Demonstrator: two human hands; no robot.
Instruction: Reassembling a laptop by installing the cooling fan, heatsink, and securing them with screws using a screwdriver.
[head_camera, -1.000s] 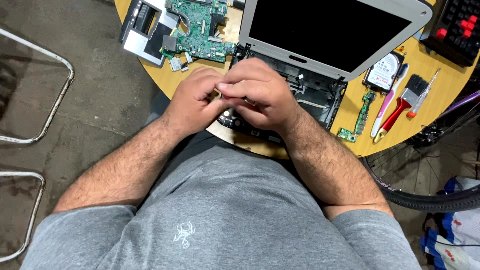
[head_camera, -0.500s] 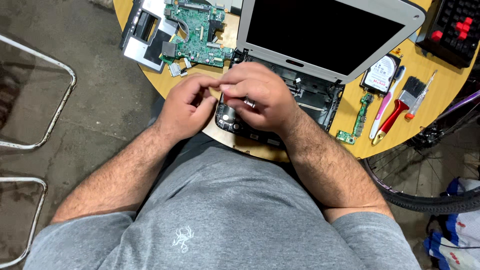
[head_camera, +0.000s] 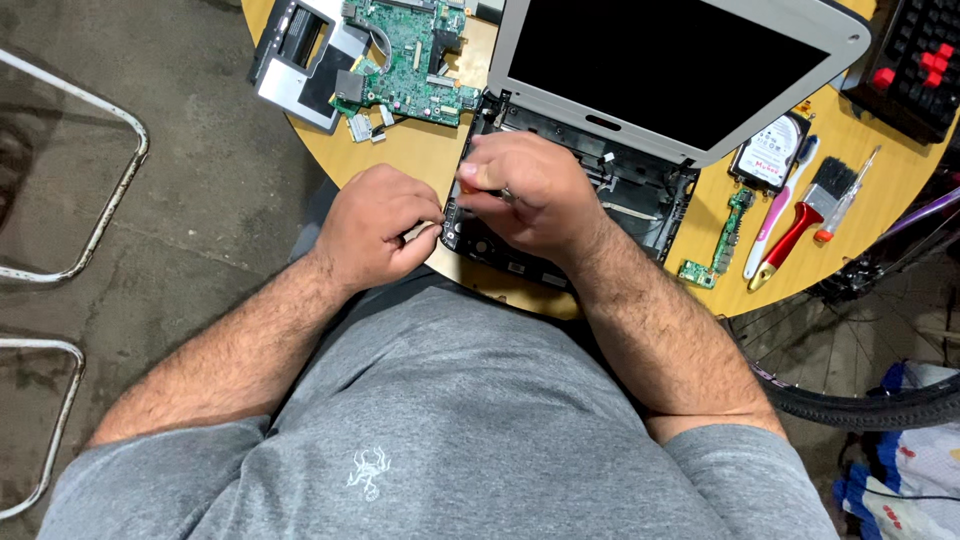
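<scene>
Two hands met at the opened laptop base (head_camera: 640, 205) on the round tabletop (head_camera: 420, 160): the left hand (head_camera: 375, 225) pinched its front-left corner, seemingly steadying it, while the right hand (head_camera: 525, 190) closed around an orange-handled tool, likely a screwdriver (head_camera: 468, 184), pressed into the chassis.

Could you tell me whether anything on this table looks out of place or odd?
Yes: the laptop is gutted, its green board lying loose at the table's far-left edge.
</scene>
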